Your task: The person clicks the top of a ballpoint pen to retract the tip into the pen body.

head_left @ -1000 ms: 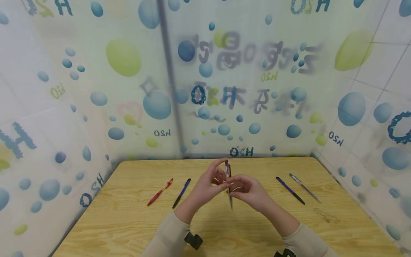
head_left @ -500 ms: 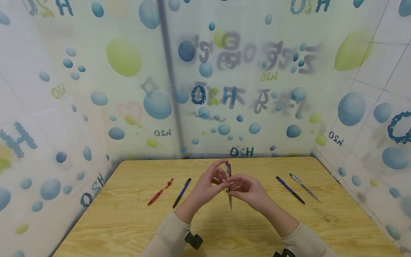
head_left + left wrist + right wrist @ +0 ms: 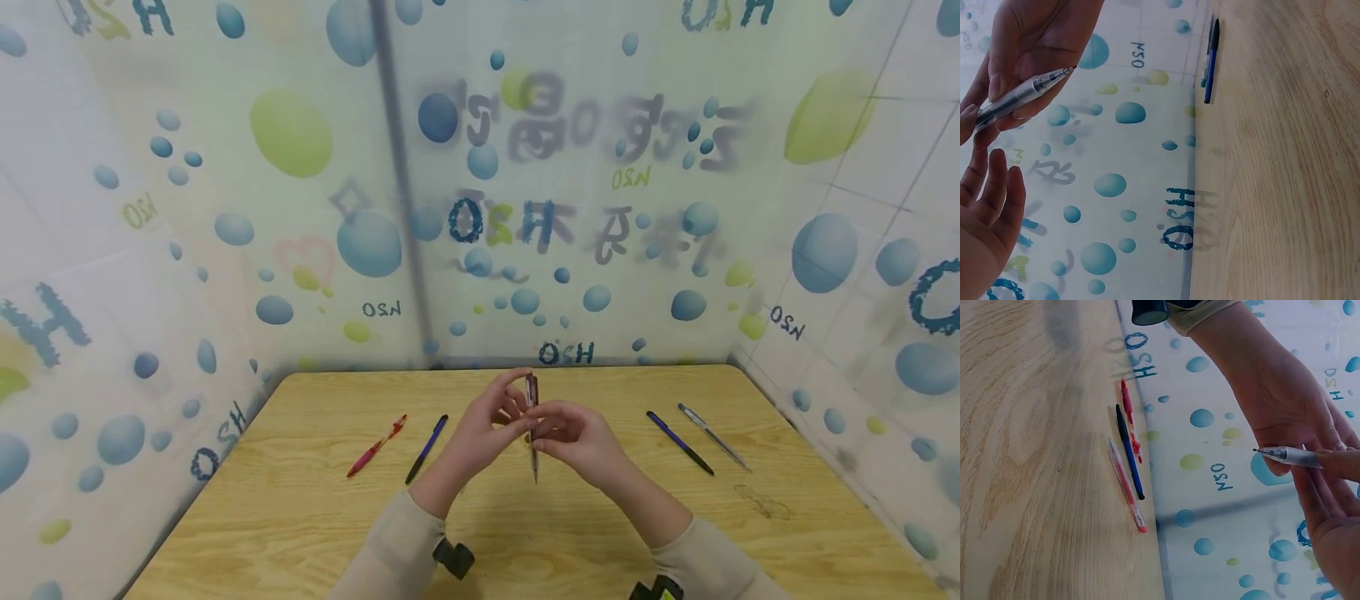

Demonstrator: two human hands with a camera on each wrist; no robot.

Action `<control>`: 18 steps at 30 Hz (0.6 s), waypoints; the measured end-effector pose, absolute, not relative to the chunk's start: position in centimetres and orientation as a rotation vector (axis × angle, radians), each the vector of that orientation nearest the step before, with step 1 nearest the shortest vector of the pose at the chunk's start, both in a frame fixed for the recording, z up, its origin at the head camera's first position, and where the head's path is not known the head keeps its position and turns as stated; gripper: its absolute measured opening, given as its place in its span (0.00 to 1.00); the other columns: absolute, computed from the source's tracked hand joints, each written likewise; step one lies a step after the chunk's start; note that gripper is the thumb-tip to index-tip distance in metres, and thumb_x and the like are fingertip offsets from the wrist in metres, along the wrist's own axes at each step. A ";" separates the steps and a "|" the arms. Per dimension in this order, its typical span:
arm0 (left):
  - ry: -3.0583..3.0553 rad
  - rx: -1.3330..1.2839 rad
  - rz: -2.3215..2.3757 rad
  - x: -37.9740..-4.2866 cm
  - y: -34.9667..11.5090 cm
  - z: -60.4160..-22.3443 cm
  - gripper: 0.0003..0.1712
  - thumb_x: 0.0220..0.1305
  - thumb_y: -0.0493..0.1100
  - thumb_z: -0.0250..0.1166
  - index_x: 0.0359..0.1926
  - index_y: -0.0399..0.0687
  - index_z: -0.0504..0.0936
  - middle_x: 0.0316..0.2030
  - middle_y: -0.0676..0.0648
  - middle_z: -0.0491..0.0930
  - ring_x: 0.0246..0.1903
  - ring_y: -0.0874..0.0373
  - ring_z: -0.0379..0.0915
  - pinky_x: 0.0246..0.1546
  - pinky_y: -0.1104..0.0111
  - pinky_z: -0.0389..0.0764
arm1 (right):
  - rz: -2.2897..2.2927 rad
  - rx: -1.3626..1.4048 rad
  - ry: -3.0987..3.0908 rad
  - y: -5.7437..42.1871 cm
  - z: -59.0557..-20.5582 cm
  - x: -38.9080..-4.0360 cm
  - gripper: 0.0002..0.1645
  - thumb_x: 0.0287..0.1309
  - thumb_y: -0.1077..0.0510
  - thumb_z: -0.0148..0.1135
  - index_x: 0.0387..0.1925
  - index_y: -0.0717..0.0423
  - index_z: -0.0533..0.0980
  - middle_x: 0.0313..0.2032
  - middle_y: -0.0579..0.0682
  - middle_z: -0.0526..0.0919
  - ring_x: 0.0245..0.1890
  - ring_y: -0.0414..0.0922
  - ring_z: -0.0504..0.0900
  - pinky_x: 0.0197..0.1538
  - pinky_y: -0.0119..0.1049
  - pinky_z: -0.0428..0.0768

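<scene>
A slim click pen (image 3: 532,390) with a clear barrel and a dark reddish top stands nearly upright between my hands, its tip pointing down above the table. My left hand (image 3: 480,429) pinches the upper part, with the index finger reaching over the top end. Lower on the barrel, the thumb and fingers of my right hand (image 3: 588,446) pinch it. The left wrist view gives the barrel and tip of the pen (image 3: 1025,94) close up. In the right wrist view, fingers cover the rear part of the pen (image 3: 1294,456).
On the wooden table (image 3: 570,542) a red pen (image 3: 367,457) and a blue-black pen (image 3: 426,450) lie at left. Beside them is a clear pink-red pen (image 3: 1125,487). At right lie another blue-black pen (image 3: 678,442) and a clear blue-ended pen (image 3: 708,431). Patterned curtains (image 3: 525,275) surround the table.
The held pen has become slightly more upright, its tip shifting a little left and up. My right hand has moved slightly with it; both hands keep their grip.
</scene>
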State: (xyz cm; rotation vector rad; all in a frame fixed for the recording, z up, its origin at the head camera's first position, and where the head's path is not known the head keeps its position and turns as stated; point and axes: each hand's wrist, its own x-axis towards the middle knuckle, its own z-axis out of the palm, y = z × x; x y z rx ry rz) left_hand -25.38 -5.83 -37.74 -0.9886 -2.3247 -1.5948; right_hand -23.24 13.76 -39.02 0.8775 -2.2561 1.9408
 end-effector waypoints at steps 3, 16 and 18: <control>-2.332 -0.994 -1.595 -25.4 -5.9 -37.7 0.35 0.66 0.35 0.64 0.71 0.54 0.63 0.39 0.51 0.76 0.36 0.57 0.75 0.41 0.64 0.79 | 1.953 0.885 -2.253 13.8 -38.9 -23.2 0.20 0.58 0.71 0.65 0.53 0.65 0.77 0.45 0.62 0.82 0.42 0.48 0.83 0.45 0.38 0.82; -2.352 -1.028 -1.560 -25.3 -6.1 -37.6 0.41 0.64 0.36 0.66 0.73 0.57 0.59 0.40 0.51 0.77 0.33 0.58 0.75 0.38 0.65 0.80 | 2.009 0.981 -2.232 14.3 -39.7 -23.6 0.20 0.59 0.69 0.65 0.54 0.65 0.76 0.46 0.58 0.81 0.43 0.47 0.83 0.46 0.41 0.82; -2.362 -1.031 -1.556 -25.3 -6.1 -37.5 0.41 0.64 0.37 0.67 0.73 0.58 0.59 0.40 0.50 0.77 0.33 0.58 0.75 0.38 0.65 0.80 | 2.031 1.032 -2.217 14.6 -39.9 -23.8 0.20 0.60 0.69 0.64 0.54 0.67 0.75 0.46 0.58 0.81 0.43 0.47 0.83 0.45 0.41 0.82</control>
